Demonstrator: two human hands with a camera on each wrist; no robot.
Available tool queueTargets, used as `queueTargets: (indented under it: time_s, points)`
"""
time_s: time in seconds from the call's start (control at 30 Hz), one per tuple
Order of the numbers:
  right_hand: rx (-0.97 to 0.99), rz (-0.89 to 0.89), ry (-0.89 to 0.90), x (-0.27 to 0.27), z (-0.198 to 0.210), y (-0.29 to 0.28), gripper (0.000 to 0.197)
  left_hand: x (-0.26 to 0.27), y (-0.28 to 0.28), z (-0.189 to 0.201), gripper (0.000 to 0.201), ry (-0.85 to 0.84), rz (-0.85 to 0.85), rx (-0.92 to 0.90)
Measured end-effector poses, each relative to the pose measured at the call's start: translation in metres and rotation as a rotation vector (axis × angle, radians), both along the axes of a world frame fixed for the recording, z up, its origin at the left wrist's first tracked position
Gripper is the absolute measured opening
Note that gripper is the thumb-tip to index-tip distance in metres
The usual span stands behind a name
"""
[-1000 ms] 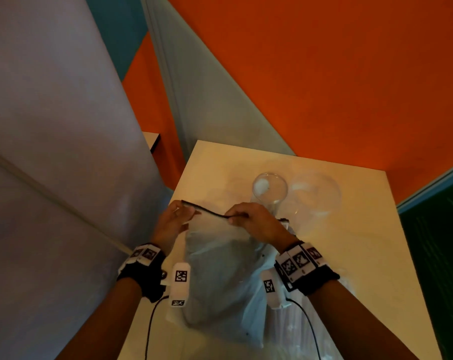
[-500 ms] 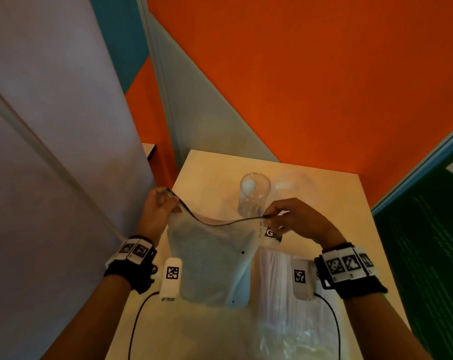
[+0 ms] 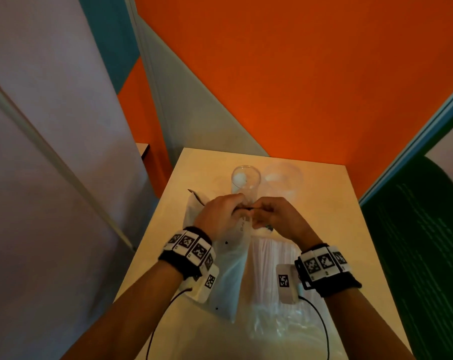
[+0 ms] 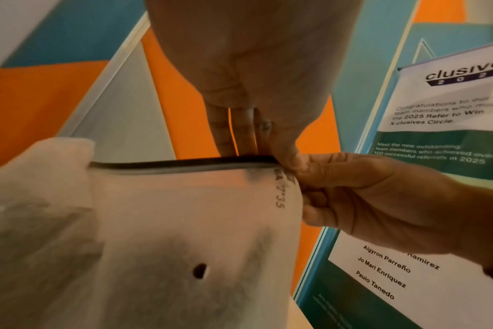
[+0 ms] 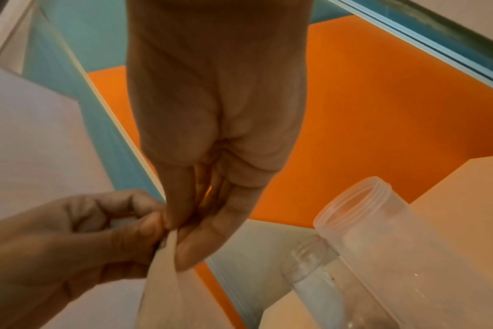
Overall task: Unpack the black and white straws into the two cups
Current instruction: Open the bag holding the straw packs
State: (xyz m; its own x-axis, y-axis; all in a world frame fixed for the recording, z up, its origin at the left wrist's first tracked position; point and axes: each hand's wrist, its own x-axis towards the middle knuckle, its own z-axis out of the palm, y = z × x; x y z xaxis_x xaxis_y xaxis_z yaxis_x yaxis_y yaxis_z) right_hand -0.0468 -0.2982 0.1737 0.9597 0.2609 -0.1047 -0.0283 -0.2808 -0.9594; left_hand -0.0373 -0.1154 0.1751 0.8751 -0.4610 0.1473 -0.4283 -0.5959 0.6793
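While both hands pinch the bag, only its left-wrist view shows print.

Your frosted bag with its black zip strip is held upright off the table, the white straws lie just right of it, and two clear cups stand side by side beyond.
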Motion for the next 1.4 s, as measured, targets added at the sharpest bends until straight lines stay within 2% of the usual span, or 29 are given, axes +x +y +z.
queueTargets:
  time_s: [0.1, 0.17, 0.3, 0.4, 0.5, 0.6, 0.67, 0.73, 0.77, 0.8, 0.83, 0.87, 0.9, 0.93, 1.0, 1.1, 1.17, 1.23, 1.3, 1.37, 1.4]
  points:
    - [0.042, -0.069, 0.034, -0.007, -0.008, 0.002, 0.006, 0.002, -0.001, -0.006, 0.002, 0.088, -0.009, -0.078]
    - [0.015, -0.092, 0.029, -0.010, -0.012, 0.001, 0.007, 0.003, -0.002, -0.008, 0.005, 0.064, -0.039, -0.071]
    - [-0.063, -0.094, -0.018, -0.011, -0.017, -0.009, 0.016, 0.011, 0.007, -0.015, 0.010, -0.067, -0.040, 0.129]
    - [-0.088, -0.102, 0.015, -0.012, -0.024, -0.037, 0.012, 0.023, 0.032, -0.021, 0.009, -0.116, 0.004, 0.342]
    - [-0.127, -0.022, 0.123, -0.016, -0.033, -0.071, 0.011, 0.033, 0.062, -0.024, 0.009, -0.153, 0.083, 0.487]
    - [-0.187, 0.035, 0.277, -0.018, -0.039, -0.092, 0.014, 0.042, 0.085, -0.026, 0.015, -0.150, 0.142, 0.538]
    - [-0.260, 0.135, 0.404, -0.015, -0.039, -0.100, 0.013, 0.047, 0.091, -0.024, 0.015, -0.131, 0.166, 0.538]
    - [-0.430, 0.301, 0.478, -0.010, -0.036, -0.103, 0.008, 0.048, 0.086, -0.021, 0.011, -0.142, 0.139, 0.502]
    - [-0.520, 0.364, 0.461, -0.006, -0.033, -0.101, 0.016, 0.047, 0.081, -0.019, 0.010, -0.157, 0.113, 0.465]
    - [-0.562, 0.382, 0.430, -0.002, -0.031, -0.095, 0.037, 0.046, 0.075, -0.016, 0.009, -0.168, 0.085, 0.428]
    - [-0.542, 0.355, 0.402, 0.003, -0.029, -0.086, 0.056, 0.045, 0.067, -0.014, 0.010, -0.176, 0.058, 0.388]
    - [-0.510, 0.326, 0.380, 0.007, -0.028, -0.073, 0.067, 0.044, 0.060, -0.012, 0.011, -0.173, 0.038, 0.347]
    - [-0.474, 0.318, 0.359, 0.009, -0.028, -0.059, 0.066, 0.043, 0.052, -0.009, 0.013, -0.164, 0.025, 0.304]
    - [-0.432, 0.328, 0.320, 0.010, -0.031, -0.044, 0.053, 0.041, 0.043, -0.007, 0.014, -0.151, 0.021, 0.264]
    - [-0.310, 0.282, 0.258, 0.011, -0.040, -0.019, 0.013, 0.037, 0.028, -0.003, 0.013, -0.148, 0.069, 0.211]
    - [-0.130, 0.036, 0.170, 0.011, -0.051, -0.009, 0.020, 0.023, 0.017, -0.010, 0.026, -0.118, 0.281, 0.136]
    - [-0.215, 0.046, 0.159, 0.013, -0.058, -0.010, 0.015, 0.009, 0.017, -0.026, 0.039, -0.037, 0.401, 0.125]
    - [-0.399, 0.186, 0.233, 0.010, -0.071, -0.010, 0.006, -0.007, 0.017, -0.050, 0.055, 0.182, 0.406, 0.347]
    - [-0.463, 0.272, 0.270, 0.004, -0.090, -0.007, 0.012, -0.022, 0.016, -0.077, 0.074, 0.457, 0.356, 0.570]
    - [-0.398, 0.172, 0.319, -0.003, -0.105, -0.006, 0.022, -0.031, 0.011, -0.097, 0.091, 0.695, 0.380, 0.529]
    - [-0.313, 0.101, 0.355, -0.007, -0.109, -0.005, 0.022, -0.033, 0.007, -0.104, 0.097, 0.755, 0.386, 0.480]
